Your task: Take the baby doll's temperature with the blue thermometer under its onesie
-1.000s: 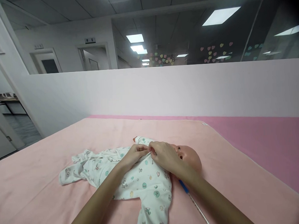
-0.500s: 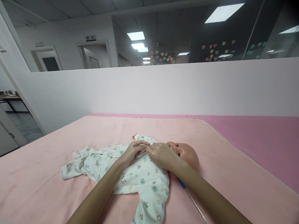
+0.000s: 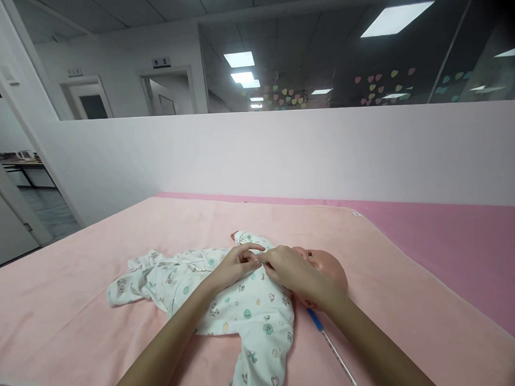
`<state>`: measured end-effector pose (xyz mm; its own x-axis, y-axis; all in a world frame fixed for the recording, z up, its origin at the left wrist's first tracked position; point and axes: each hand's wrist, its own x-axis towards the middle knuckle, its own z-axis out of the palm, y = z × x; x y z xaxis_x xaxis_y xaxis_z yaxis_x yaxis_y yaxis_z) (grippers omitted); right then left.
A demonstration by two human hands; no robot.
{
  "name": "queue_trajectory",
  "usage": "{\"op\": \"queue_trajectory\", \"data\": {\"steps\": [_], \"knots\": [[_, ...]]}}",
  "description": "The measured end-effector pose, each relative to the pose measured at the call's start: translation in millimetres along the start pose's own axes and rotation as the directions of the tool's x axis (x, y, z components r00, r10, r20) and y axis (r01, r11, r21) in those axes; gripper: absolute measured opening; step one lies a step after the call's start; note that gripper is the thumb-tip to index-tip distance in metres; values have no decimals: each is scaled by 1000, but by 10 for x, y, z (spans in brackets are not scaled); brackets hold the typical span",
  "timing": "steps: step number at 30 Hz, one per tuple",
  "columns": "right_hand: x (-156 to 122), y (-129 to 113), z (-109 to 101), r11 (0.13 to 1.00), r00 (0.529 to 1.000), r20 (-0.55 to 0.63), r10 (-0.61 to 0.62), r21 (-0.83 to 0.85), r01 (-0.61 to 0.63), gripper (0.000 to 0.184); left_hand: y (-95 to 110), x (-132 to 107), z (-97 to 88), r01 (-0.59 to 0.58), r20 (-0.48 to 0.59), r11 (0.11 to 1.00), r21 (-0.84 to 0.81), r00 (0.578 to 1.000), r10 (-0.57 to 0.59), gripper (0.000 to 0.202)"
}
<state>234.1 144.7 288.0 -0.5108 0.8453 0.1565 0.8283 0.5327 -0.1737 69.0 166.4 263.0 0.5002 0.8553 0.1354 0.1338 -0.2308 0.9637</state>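
A baby doll (image 3: 330,265) lies on its back, head to the right, in a white printed baby romper (image 3: 246,306). My left hand (image 3: 238,266) is at the romper's chest front, its fingers curled with thumb and fingertips at the cloth. Meeting it there, my right hand (image 3: 289,269) has its fingers bent down and closed on the romper's front edge near the neck. The fingertips of both hands are close together, and the bit of cloth between them is mostly hidden. My right wrist covers part of the doll's face.
A thin clear stick with a blue end, like a thermometer (image 3: 335,350), lies beside my right forearm. Under the doll is a peach blanket (image 3: 93,271) over a pink surface (image 3: 459,246). A white partition (image 3: 281,151) rises behind, with glass above it.
My right hand has shifted slightly, with its fingers bent more steeply. The left fingers have drawn a little apart from one another. The whole view has moved slightly.
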Motion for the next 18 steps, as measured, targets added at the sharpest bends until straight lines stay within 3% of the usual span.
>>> {"op": "queue_trajectory", "data": {"steps": [10, 14, 18], "knots": [[-15, -21, -12, 998, 999, -39, 12, 69, -10, 28, -59, 43, 7, -14, -25, 996, -94, 1000, 11, 40], [-9, -17, 2, 993, 997, -78, -22, 113, 31, 27, -14, 11, 20, -46, -6, 999, -19, 999, 46, 38], [-5, -17, 17, 988, 993, -105, 46, 150, -30, 18, 18, -13, 51, -99, 0, 990, 102, 995, 99, 34]]}}
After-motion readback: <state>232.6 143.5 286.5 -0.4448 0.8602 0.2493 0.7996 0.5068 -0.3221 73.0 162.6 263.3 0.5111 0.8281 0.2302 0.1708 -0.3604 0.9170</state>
